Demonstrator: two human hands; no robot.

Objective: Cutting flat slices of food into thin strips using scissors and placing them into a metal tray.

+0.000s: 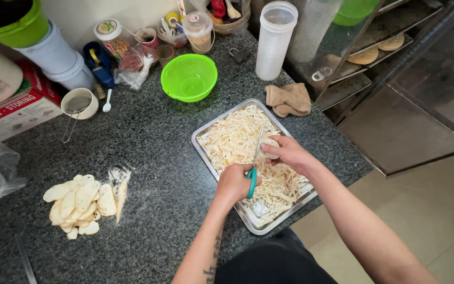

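In the middle of the frame, the left hand point(233, 184) is working a pair of teal-handled scissors point(255, 163), fingers curled through the loops, blades pointing up and away over a metal tray point(206, 158). The right hand point(288, 152) is pinching a pale, flat piece of dough point(270, 148) between thumb and fingertips, feeding its edge to the blades just above the tray. Thin cut strips point(235, 137) are lying heaped across most of the tray.

To do this cut well, the piece is best held by its far edge, with the pinching fingers well behind the line of the blades, and advanced a little after each snip so the strips are coming out even in width. Keeping both hands over the tray lets the strips drop straight in rather than onto the dark speckled worktop point(153, 147). The pile looks thickest near the hands, so cutting over the barer corner nearest the person would spread it.

At lower left, a stack of uncut oval pieces point(77, 205) is waiting on the worktop. A green colander point(189, 78) and a folded cloth point(289, 99) are sitting beyond the tray.
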